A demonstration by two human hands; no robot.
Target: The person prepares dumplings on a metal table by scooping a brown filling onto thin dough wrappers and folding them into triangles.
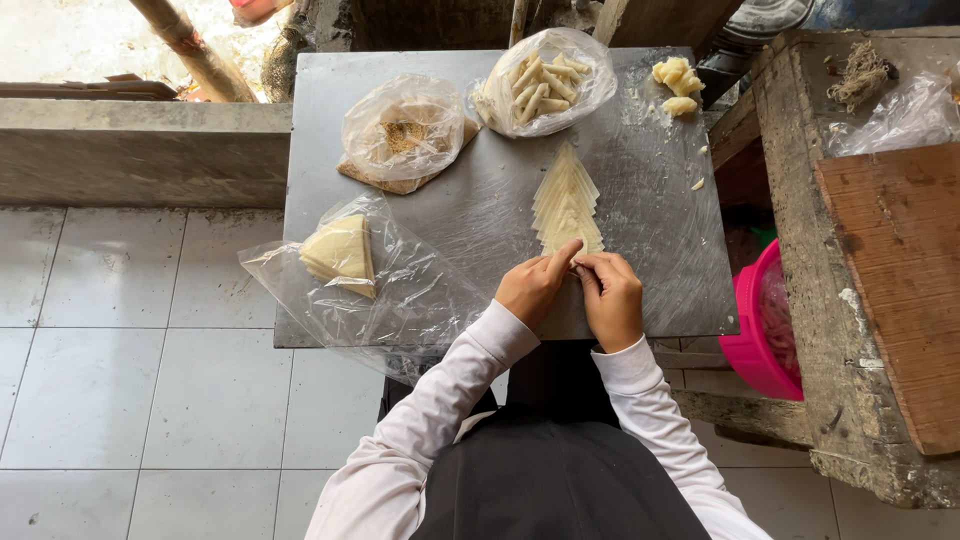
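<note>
A fanned stack of pale triangular wrapper sheets (pixel 566 200) lies on a small grey table (pixel 650 200) covered with clear plastic. My left hand (pixel 533 288) and my right hand (pixel 611 297) meet at the near end of the stack, fingertips pinching the nearest sheet's edge. What sits under the fingers is hidden. Both sleeves are white.
A clear bag of folded wrappers (pixel 340 253) lies at the table's left edge. At the back are a bag with crumbly filling (pixel 404 133), a bag of rolled pieces (pixel 540 85) and loose pale chunks (pixel 675 82). A pink basin (pixel 762 330) and a wooden bench (pixel 880 250) stand right.
</note>
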